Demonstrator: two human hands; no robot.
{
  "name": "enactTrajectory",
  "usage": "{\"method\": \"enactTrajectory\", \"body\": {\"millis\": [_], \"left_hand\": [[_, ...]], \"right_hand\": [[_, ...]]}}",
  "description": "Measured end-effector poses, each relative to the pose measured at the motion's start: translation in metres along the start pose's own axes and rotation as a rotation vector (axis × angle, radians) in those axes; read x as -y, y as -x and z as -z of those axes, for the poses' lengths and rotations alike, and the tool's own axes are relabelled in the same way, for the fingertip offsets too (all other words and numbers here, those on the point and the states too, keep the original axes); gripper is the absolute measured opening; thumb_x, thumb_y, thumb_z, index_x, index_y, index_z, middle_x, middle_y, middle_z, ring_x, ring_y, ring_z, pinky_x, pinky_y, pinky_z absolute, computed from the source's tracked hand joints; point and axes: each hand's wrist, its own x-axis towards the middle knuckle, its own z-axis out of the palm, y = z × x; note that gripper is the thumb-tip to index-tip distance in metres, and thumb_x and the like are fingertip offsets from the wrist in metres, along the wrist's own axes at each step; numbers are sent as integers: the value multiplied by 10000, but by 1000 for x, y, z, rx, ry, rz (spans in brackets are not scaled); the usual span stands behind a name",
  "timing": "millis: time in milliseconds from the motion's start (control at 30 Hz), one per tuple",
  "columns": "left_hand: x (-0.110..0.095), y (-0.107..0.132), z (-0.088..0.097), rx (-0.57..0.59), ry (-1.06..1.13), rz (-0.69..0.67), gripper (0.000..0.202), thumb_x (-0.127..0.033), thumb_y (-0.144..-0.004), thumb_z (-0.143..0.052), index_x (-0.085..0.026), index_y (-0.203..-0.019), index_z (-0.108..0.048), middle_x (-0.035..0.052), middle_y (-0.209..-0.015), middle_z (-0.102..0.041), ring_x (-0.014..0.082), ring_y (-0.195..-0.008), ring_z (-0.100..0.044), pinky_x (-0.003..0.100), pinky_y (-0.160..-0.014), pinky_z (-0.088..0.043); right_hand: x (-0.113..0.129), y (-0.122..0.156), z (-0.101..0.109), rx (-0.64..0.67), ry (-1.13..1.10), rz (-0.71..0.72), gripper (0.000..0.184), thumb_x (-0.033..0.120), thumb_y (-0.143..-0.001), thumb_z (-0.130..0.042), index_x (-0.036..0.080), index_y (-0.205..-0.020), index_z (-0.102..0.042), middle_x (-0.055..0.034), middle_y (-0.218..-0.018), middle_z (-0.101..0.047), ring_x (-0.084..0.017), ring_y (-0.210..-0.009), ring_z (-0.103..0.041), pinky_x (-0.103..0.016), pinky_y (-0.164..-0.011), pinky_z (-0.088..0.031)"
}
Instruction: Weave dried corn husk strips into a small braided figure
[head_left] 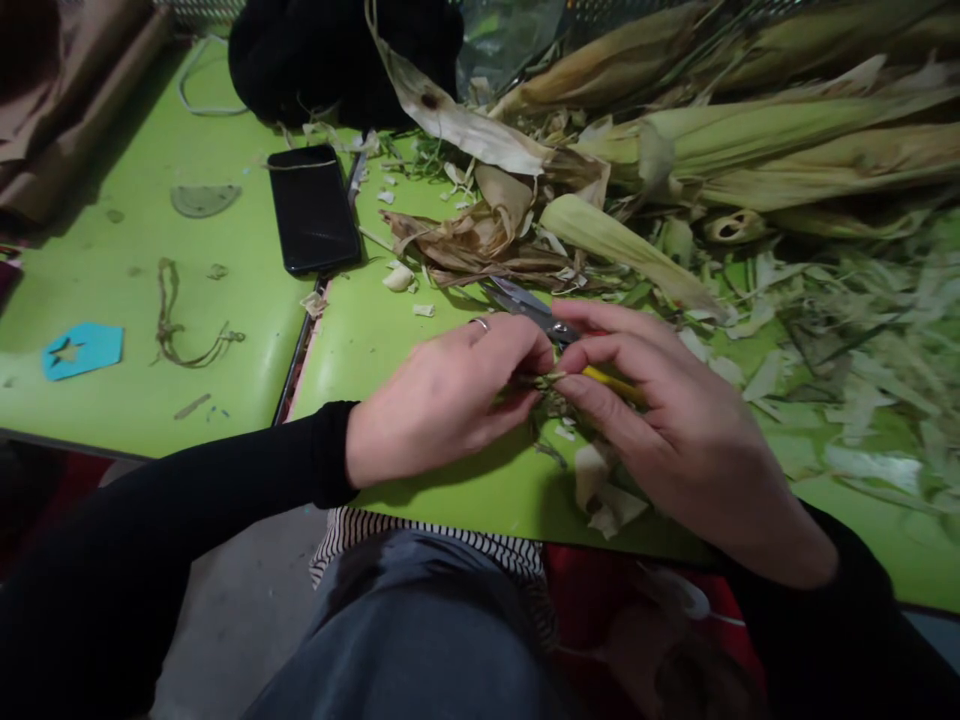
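My left hand [450, 390], with a ring on one finger, is closed with thumb and fingers pinching a thin greenish strand of plant fibre [541, 380]. My right hand [667, 420] meets it from the right, its thumb and forefinger pinched on the same strand. Scissors [525, 303] with dark blades and a yellow handle lie just behind and partly under my right fingers; whether those fingers touch them I cannot tell. Below the right palm is a curled pale piece of husk [606, 490]. Dry brown husks [480, 235] lie beyond the blades.
Long corn husks [750, 140] pile up at back right, with shredded strips [862, 340] in front. A black phone [313, 210] rests by the table seam. Left of it are a clear protractor [204, 200], a knotted cord [176, 325] and a blue paper piece [84, 350]. Black cloth [315, 60] sits behind.
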Motion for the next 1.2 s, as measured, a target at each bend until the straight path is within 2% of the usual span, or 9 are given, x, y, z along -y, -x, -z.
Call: {"method": "enactTrajectory", "body": {"millis": [100, 267, 400, 500, 567, 667, 867, 1033, 1200], "left_hand": [[-3, 2, -3, -44, -149, -48, 106, -156, -924, -501, -182, -987, -583, 45, -921, -661, 150, -814, -622, 255, -693, -467], [-9, 4, -5, -150, -345, -146, 242, -152, -1004, -377, -166, -931, -607, 75, -931, -670, 162, -848, -636, 278, -779, -481], [-9, 4, -7, -197, -391, -214, 341, -156, -1034, -294, -162, -967, -628, 98, -962, -685, 180, -868, -645, 307, -812, -489], [-5, 1, -5, -185, -311, -154, 268, -148, -1014, -361, -164, -984, -627, 99, -990, -687, 174, -884, -647, 302, -821, -494], [-2, -2, 0, -166, -205, -73, 150, -150, -969, -473, -159, -960, -622, 87, -959, -689, 168, -859, -646, 290, -785, -500], [2, -7, 11, -101, 21, 19, 51, -152, -871, -623, -157, -921, -613, 48, -898, -695, 137, -793, -641, 254, -723, -505], [4, -10, 24, -48, 316, 96, 95, -127, -819, -682, -144, -893, -625, 16, -847, -697, 109, -749, -639, 230, -683, -510], [5, -10, 27, -26, 385, 111, 56, -147, -849, -682, -150, -890, -644, 8, -838, -700, 105, -741, -640, 237, -687, -501], [6, -11, 26, -24, 267, 99, 57, -185, -884, -669, -151, -862, -629, 13, -814, -679, 105, -722, -590, 245, -669, -444]], "right_hand": [[2, 2, -2, -30, -39, -10, 107, 338, -954, -563, 254, -919, -619, -66, -1515, -548, -307, -1409, -497, -551, -1165, -378], [8, 3, -7, -72, -217, -151, 137, 376, -943, -589, 251, -899, -625, -54, -1553, -509, -278, -1447, -458, -540, -1202, -337], [11, -1, -11, 19, -542, -313, 179, 412, -929, -619, 238, -896, -645, -56, -1558, -506, -267, -1431, -486, -492, -1177, -400], [11, -5, -10, 46, -622, -365, 196, 428, -921, -636, 234, -905, -655, -62, -1535, -535, -278, -1361, -562, -481, -1142, -447], [9, -7, -8, 20, -514, -307, 192, 417, -922, -642, 231, -877, -651, -67, -1515, -555, -281, -1366, -554, -494, -1169, -410], [2, -9, -3, -27, -251, -88, 127, 370, -899, -688, 248, -911, -654, -65, -1478, -586, -294, -1383, -532, -532, -1175, -385], [-8, -12, -4, -231, 174, 404, 236, 203, -869, -729, 308, -1072, -673, -8, -1092, -767, -256, -1073, -700, -480, -1021, -535], [-8, -11, -7, -279, 273, 438, 264, 131, -883, -696, 326, -1060, -686, -3, -952, -772, -254, -924, -722, -477, -1003, -546], [-9, -11, -13, -337, 244, 446, 162, 164, -882, -708, 284, -992, -705, -21, -905, -774, -246, -899, -716, -467, -970, -547]]}}
